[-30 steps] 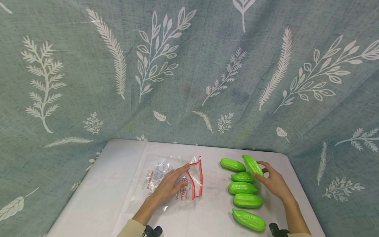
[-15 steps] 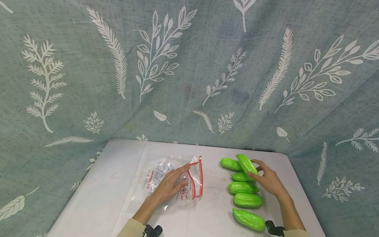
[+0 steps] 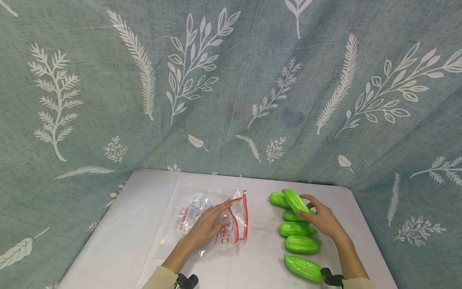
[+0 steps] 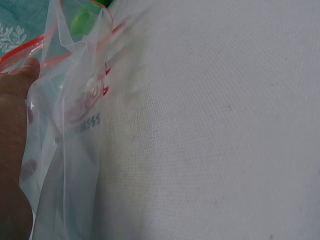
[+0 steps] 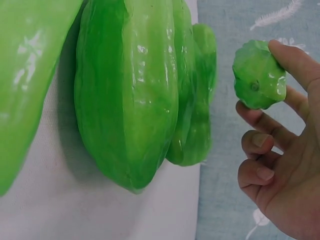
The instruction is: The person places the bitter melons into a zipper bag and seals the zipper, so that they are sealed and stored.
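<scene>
Teal leaf-print cloth point(image 3: 231, 100) behind a white table point(image 3: 261, 249); right hand point(image 3: 323, 218) pinching one green gourd point(image 3: 294, 199), left hand point(image 3: 207, 226) flat on a clear bag point(image 3: 191, 216).

Thumb and fingertips clamp the gourd, parted only by its thickness, with the two lowest fingers curled off it; its free end points away from the person. Five other gourds point(image 3: 296, 229) lie in a row: the farthest two partly under the grip in the head view, three nearer the person. Well left of the grip, the left hand's fingers lie extended towards the bag's red-edged mouth point(image 3: 246, 216). Large red lettering point(image 3: 224, 235) beside that hand, smaller red print point(image 3: 183, 218) and a blue drawing point(image 3: 195, 208) mark the bag; I cannot read the words reliably.
</scene>
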The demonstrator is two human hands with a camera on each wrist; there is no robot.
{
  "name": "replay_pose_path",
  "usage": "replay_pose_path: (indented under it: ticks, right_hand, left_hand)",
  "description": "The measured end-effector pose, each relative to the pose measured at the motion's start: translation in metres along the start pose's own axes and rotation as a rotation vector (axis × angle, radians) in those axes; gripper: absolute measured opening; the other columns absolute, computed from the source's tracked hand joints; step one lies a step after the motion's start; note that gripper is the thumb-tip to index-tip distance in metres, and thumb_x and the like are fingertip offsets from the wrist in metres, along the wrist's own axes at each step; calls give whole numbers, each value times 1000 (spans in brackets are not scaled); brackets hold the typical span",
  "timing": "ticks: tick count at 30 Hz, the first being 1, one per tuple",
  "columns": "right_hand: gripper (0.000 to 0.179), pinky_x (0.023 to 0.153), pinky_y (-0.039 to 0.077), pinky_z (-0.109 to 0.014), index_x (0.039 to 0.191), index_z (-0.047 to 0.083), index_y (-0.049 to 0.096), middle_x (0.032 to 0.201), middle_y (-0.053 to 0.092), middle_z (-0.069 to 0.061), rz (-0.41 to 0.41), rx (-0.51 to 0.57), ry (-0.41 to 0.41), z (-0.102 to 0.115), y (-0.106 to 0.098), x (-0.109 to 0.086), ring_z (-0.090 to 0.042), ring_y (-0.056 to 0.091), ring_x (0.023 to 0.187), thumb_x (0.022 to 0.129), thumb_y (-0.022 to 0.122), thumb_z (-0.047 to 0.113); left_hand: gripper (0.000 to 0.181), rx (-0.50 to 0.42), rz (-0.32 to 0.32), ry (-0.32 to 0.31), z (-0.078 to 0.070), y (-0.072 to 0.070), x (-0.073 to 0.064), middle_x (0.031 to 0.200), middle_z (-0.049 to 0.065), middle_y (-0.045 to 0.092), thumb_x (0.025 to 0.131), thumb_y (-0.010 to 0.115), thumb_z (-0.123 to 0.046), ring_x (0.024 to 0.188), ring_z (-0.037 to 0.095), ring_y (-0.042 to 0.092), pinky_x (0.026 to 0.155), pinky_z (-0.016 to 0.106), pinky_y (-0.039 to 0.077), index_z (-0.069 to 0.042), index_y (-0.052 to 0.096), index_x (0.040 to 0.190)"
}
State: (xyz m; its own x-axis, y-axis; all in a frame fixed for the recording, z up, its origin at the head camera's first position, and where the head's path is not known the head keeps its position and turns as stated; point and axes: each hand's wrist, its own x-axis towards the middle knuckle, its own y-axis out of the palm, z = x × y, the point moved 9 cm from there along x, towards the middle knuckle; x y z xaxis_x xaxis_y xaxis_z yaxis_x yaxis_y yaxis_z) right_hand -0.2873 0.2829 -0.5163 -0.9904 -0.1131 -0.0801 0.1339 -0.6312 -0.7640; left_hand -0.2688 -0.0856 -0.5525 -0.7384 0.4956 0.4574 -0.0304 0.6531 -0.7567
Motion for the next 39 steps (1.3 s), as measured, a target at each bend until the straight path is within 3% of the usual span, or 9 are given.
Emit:
replay_pose_path:
  ticks: [22, 30, 34, 39]
  right_hand:
    - [68, 75, 53, -42, 148, 26, 47, 127, 61, -14, 50, 28, -35, 17, 16, 4, -30, 61, 108, 90, 70, 54]
    - [67, 76, 52, -41, 148, 25, 48, 124, 62, -13, 69, 21, -54, 23, 24, 6, -26, 62, 103, 90, 71, 52]
    - [67, 73, 51, -39, 148, 27, 48, 123, 61, -12, 82, 34, -56, 25, 27, 7, -24, 62, 100, 90, 71, 52]
    - [66, 79, 53, -43, 148, 29, 48, 125, 61, -11, 94, 46, -67, 28, 32, 7, -26, 61, 108, 90, 71, 53]
  left_hand:
    - [72, -2, -6, 12, -1, -1, 1, 160, 2, 40, 93, 72, -24, 140, 22, 46, 112, 59, 37, -20, 37, 157]
    - [73, -31, 11, -45, 3, 1, 1, 163, -8, 33, 93, 73, -24, 141, 23, 45, 113, 65, 33, -25, 38, 156]
    - [72, -34, 7, -52, 4, 2, 1, 162, -7, 34, 92, 74, -24, 141, 24, 45, 112, 67, 32, -26, 39, 156]
    - [72, -28, 1, -33, 2, 2, 1, 162, -4, 36, 93, 74, -24, 141, 24, 45, 111, 67, 34, -24, 39, 156]
